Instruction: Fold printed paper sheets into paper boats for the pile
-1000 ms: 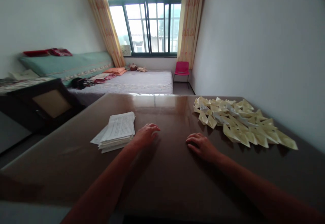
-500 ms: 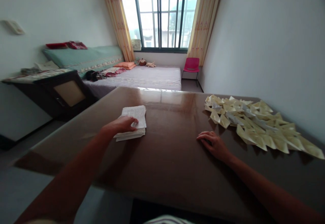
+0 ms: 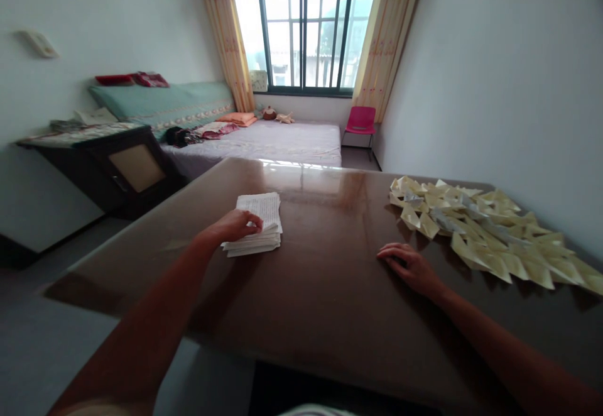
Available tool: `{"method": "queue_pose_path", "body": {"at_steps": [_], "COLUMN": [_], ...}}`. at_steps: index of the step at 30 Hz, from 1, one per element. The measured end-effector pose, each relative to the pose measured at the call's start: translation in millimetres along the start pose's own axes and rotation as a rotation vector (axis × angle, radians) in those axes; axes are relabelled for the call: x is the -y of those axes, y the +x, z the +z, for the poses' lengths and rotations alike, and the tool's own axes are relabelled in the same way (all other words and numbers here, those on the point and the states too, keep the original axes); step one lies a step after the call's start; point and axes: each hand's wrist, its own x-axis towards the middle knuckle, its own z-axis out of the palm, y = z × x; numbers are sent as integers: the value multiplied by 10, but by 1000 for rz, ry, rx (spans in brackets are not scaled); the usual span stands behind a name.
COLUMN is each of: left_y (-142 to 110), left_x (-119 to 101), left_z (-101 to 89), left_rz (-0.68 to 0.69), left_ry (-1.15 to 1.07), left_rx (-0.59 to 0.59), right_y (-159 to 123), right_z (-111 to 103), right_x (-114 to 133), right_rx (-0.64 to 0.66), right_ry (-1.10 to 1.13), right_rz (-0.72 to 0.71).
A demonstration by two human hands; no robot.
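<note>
A stack of white paper sheets [image 3: 262, 207] with lines of writing lies left of the middle of the brown table. My left hand [image 3: 240, 223] is on the stack, thumb and fingers pinched at the near part of the top sheet, whose edge looks slightly raised. My right hand [image 3: 409, 266] rests on the table to the right, fingers stretched out and holding nothing. Beyond and right of it spreads a group of folded yellowish paper pieces [image 3: 480, 240], standing close together in rows, with a few greyish ones among them.
The glossy brown table [image 3: 325, 290] reaches towards a bed [image 3: 292, 139]. A dark cabinet [image 3: 136, 168] stands at the left. A pink chair [image 3: 361, 120] is near the window, and a white wall [image 3: 494, 76] runs along the right.
My left hand's thumb and fingers have closed together at the paper stack, and the top sheet's near edge has lifted slightly. My right hand stays put. The view has turned slightly left.
</note>
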Motion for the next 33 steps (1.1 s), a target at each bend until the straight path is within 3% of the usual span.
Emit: {"method": "queue_pose_path", "body": {"at_steps": [6,12,16,18,21,23,26,29,33], "left_y": [-60,-62,-32,12,108,175,250,295,399], "left_x": [-90,-162,-489,-782,-1279,-1575,-1890,-2001,-1776], "left_z": [77,145,183,277,525,716,932,978,811], "left_rz": [-19,-98,-144,-12,307,404,490,478,372], "left_ry": [46,140,199,244,328,350,339,267,52], "left_rx": [-99,-289,-464,-496,-406,-354,-293,-235,-98], "right_y": [-1,-11,67,154,314,414,516,550,574], "right_z": [5,-12,-5,30,118,175,210,183,135], "right_x": [25,16,77,185,404,517,553,455,302], "right_rx": [-4,9,-1,-29,-82,-71,8,151,185], "right_ry": [14,20,93,147,73,-31,-166,-119,50], "right_rz": [4,24,139,150,6,-122,-183,-235,-197]}}
